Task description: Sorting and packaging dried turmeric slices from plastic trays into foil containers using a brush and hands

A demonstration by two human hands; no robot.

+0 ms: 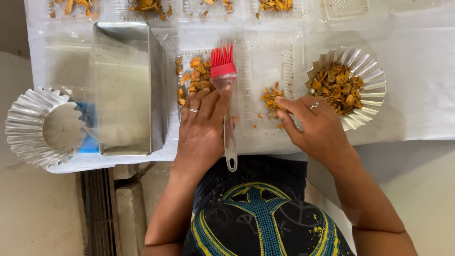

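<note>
- The left hand lies palm down over the near end of a clear plastic tray, fingers curled about the clear handle of a brush; a ring shows on one finger.
- The brush has red bristles that point away from the person, over the tray, just beside a pile of orange-brown dried pieces in the tray's left part. Its handle runs back under the hand and sticks out past the table edge toward the person's lap.
- The right hand is loose and grasps nothing; its fingertips reach left to touch a smaller scatter of dried pieces in the tray's right part. It also wears a ring.
- Just right of that hand stands a fluted foil cup holding more dried pieces.
- At the left edge of the table lies a second fluted foil cup, tipped on its side, its bare bottom showing.
- Between that cup and the tray stands a rectangular metal tin, with a bit of something blue at its near left corner.
- The table is covered in white sheeting; along its far edge is a row of more clear trays, some with dried pieces.
- The person's patterned blue, yellow and black garment fills the bottom of the view.
</note>
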